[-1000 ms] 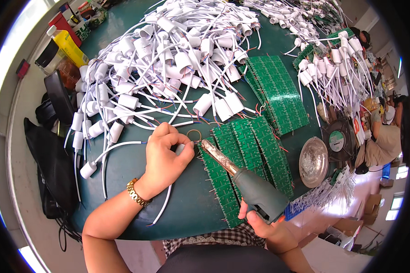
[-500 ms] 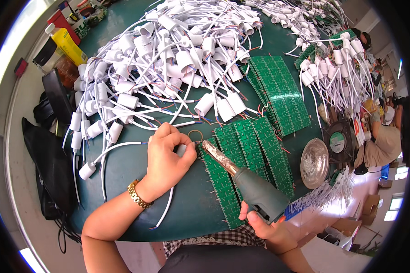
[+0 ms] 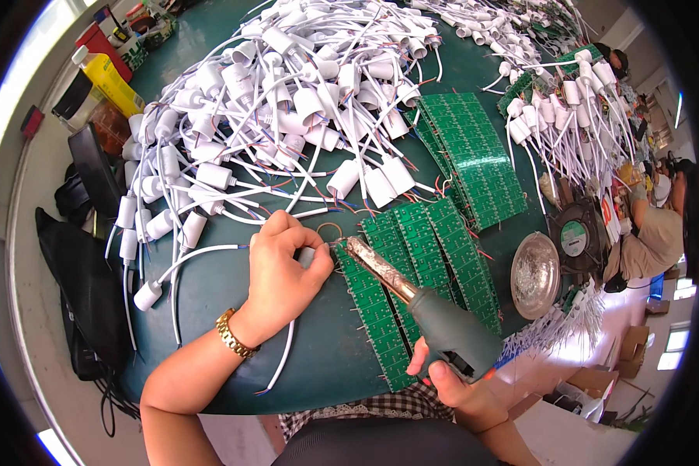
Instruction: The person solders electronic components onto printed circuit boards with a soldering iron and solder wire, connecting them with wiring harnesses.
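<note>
My left hand is closed around a white lamp socket with a white cable trailing toward me, holding its wire ends at the left edge of a green circuit board strip. My right hand grips the grey handle of a soldering gun. Its brown, crusted tip touches the spot where the wires meet the board. More green board strips lie side by side under the gun.
A big heap of white lamp sockets with cables fills the far half of the green table. A stack of green boards, a round metal dish, a small fan, a yellow bottle. Another person sits at right.
Both hands stay nearly in place; the left hand has shifted slightly toward the board and the gun's tip rests at the joint.
</note>
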A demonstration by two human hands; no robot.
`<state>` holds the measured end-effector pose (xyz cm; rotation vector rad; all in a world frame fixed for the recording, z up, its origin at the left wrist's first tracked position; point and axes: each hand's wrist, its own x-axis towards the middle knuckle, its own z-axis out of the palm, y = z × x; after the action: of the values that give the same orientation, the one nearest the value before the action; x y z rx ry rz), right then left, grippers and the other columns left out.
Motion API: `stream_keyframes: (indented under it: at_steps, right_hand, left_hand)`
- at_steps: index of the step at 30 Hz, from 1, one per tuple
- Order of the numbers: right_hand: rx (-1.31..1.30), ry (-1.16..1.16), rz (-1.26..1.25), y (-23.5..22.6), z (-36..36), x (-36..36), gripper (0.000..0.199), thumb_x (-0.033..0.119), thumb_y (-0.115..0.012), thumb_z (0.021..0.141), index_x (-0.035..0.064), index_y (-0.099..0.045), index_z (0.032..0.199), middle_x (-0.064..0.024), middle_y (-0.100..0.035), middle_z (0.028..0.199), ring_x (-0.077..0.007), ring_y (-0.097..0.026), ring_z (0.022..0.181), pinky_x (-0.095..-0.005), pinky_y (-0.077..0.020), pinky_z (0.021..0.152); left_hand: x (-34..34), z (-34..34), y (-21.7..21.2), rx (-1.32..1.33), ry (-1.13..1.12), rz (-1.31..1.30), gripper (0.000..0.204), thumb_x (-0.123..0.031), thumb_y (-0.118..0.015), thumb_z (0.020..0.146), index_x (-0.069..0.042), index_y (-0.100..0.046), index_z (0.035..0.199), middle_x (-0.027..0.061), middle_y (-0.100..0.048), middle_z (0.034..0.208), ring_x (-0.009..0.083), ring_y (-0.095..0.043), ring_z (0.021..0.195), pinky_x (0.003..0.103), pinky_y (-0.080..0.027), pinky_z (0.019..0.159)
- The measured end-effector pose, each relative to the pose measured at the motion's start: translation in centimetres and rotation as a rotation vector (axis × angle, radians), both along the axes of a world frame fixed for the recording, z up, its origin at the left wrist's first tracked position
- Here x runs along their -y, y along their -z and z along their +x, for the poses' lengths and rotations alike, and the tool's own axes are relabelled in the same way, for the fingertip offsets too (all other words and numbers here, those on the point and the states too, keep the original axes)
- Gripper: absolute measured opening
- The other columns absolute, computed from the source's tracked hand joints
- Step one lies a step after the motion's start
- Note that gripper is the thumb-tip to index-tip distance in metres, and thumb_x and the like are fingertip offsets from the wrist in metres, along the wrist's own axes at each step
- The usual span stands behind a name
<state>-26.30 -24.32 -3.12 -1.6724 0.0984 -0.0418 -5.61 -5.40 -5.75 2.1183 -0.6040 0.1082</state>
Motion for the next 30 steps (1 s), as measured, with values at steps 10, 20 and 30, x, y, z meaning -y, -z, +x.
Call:
stream_keyframes:
  at_steps: [10,20,30]
  right_hand:
    - [-0.093,0.231,0.405,-0.7,-0.4,-0.3,0.065,0.046,-0.069,0.086,0.0000,-0.049,0.127,-0.0108,-0.059,0.087,-0.0234,-0.064,0.072,-0.0363,-0.0560,0.066]
    - [-0.032,0.259,0.590,-1.1,-0.8,0.1,0.066,0.042,-0.071,0.084,-0.0033,-0.047,0.126,-0.0152,-0.060,0.085,-0.0276,-0.065,0.067,-0.0377,-0.0568,0.060]
    - [-0.140,0.158,0.455,-1.2,-0.5,0.1,0.063,0.045,-0.073,0.084,0.0013,-0.053,0.124,-0.0115,-0.058,0.085,-0.0228,-0.063,0.071,-0.0357,-0.0543,0.064]
  left_hand:
    - [-0.1,-0.1,-0.3,-0.051,0.000,-0.017,0.005,-0.001,-0.070,0.072,-0.001,-0.065,0.072,0.0049,-0.050,0.075,0.0166,-0.049,0.067,0.030,-0.040,0.059]
    - [-0.1,0.0,-0.4,-0.051,0.010,0.006,0.007,-0.003,-0.070,0.074,-0.001,-0.064,0.072,0.0051,-0.050,0.077,0.0171,-0.050,0.069,0.030,-0.041,0.061]
    - [-0.5,-0.1,-0.3,-0.093,0.009,-0.010,0.008,-0.004,-0.073,0.074,-0.003,-0.065,0.073,0.0047,-0.053,0.081,0.0166,-0.052,0.072,0.029,-0.043,0.065]
